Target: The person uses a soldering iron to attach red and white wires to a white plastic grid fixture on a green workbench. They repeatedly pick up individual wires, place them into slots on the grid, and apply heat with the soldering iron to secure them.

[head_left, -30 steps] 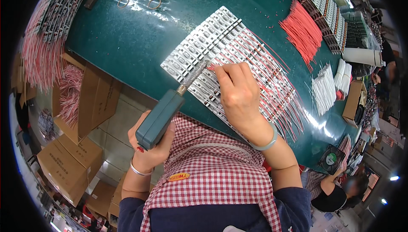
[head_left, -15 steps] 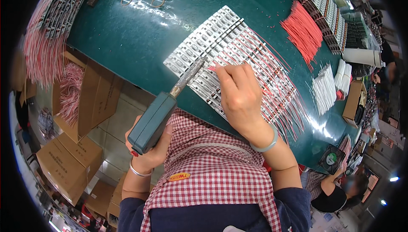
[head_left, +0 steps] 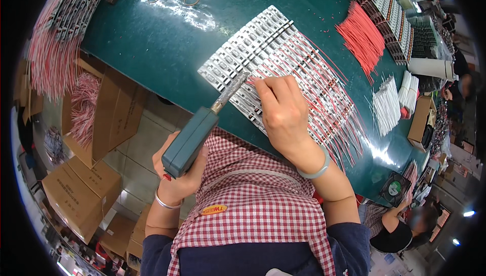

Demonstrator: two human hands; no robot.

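Observation:
My left hand point(head_left: 178, 187) is wrapped round a dark green soldering gun point(head_left: 190, 140). Its long metal tip reaches up and right to the middle of a flat array of small white-and-silver strip modules point(head_left: 263, 29). My right hand point(head_left: 284, 115) is closed in a pinch over that array, its fingertips close by the tip. A short bit of red wire point(head_left: 251, 80) shows at those fingertips; the rest of it is hidden by the hand. Many thin red wires point(head_left: 331, 111) lie across the array's right part and trail past its edge.
The array lies on a green tabletop point(head_left: 136, 48). Red wires point(head_left: 360, 38) and white wires point(head_left: 386, 106) sit in bundles to the right. Stacked modules point(head_left: 387, 15) stand behind. Cardboard boxes point(head_left: 83, 195) are on the floor at left. A co-worker point(head_left: 400, 228) sits at lower right.
The soldering gun and my left hand have shifted slightly right. My right hand has moved a little left, still pinching. The module array has slid slightly to the right.

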